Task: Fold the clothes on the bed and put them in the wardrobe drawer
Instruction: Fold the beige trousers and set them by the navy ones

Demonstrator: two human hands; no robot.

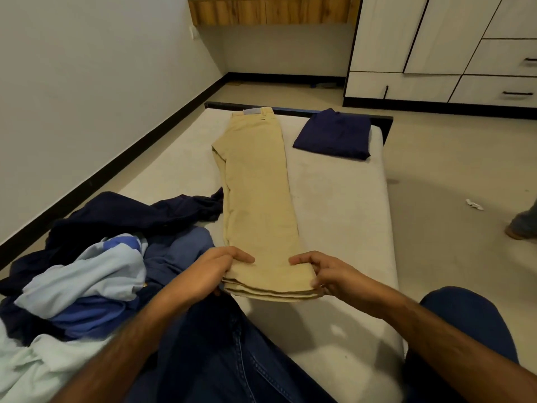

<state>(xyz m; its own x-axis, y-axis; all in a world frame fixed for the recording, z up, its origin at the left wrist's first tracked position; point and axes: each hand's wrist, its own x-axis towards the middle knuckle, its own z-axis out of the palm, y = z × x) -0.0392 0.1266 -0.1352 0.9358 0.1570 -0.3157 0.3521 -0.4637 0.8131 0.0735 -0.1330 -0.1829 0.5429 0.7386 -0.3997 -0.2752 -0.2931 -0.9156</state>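
Beige trousers (pixel 255 181) lie lengthwise down the middle of the white bed (pixel 343 216), legs stacked one on the other, waistband at the far end. My left hand (pixel 215 271) pinches the left corner of the leg hems. My right hand (pixel 328 274) pinches the right corner, thumb under and fingers on top. A folded navy garment (pixel 334 135) rests at the bed's far right corner. A loose heap of navy, blue and pale green clothes (pixel 96 263) covers the bed's near left.
The white wardrobe (pixel 436 48) with black-handled drawers (pixel 499 91) stands at the far right across the floor. Another person's foot (pixel 520 225) shows at the right edge, near a paper scrap (pixel 474 204). A wooden shelf (pixel 270 10) hangs on the far wall. My jeans-clad legs (pixel 232 353) lie in the foreground.
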